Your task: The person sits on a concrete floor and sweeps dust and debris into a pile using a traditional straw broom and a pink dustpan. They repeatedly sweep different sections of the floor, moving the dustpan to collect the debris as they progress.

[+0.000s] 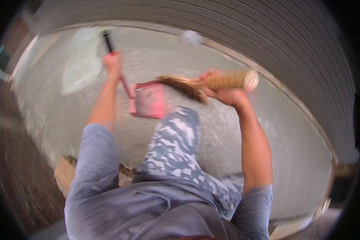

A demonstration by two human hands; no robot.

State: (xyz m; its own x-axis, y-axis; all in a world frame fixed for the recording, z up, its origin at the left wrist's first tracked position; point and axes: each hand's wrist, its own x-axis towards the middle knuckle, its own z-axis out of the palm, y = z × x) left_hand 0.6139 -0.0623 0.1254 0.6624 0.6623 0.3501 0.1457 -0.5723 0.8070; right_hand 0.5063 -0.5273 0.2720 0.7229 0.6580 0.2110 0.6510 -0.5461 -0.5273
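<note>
My left hand (112, 63) grips the long handle of a pink dustpan (150, 100), just below the handle's black end. The pan lies at the middle of the view with some dark bits and greyish dust on it. My right hand (219, 87) is closed around the bound handle of a straw hand broom (183, 87). The broom's brown bristles fan out toward the pan's upper right edge; blur hides whether they touch it. The fingertips of my right hand are partly hidden behind the broom handle.
Under the tools lies a grey concrete floor (294, 144) with a pale patch (81, 66) at the left. A blurred whitish object (192, 38) sits near the base of a corrugated metal wall (258, 30). A tan, stone-like block (64, 174) is at the lower left, beside darker ground.
</note>
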